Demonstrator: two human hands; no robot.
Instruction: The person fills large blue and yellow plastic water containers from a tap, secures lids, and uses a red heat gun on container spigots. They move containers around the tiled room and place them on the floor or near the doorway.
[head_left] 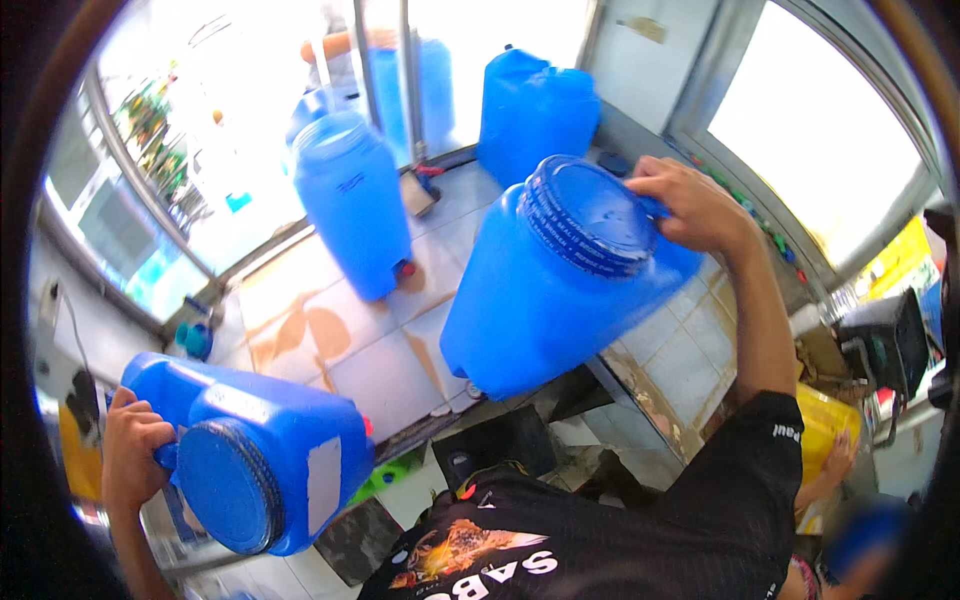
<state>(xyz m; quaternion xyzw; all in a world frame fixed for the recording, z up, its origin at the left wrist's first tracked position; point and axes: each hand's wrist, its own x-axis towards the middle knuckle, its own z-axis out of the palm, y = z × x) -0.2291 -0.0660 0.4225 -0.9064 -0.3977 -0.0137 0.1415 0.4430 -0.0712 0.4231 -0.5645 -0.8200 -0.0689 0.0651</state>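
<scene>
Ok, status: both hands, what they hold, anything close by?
Left hand: gripping round-lidded blue plastic jug, tilted. Right hand: gripping second lidded blue plastic jug, tilted. Upright blue plastic container beyond, on pale tiles.

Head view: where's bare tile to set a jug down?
Mainly the stained tiles between the open-topped jug, held left jug and held right jug. Smaller tile patch: right of the right jug, left of the right forearm. Crowded: back corner, where blue containers stand.

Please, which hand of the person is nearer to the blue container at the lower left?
The left hand. It grips the lower-left container directly; the right hand is away from it, farther up and right, gripping the other lidded container.
</scene>
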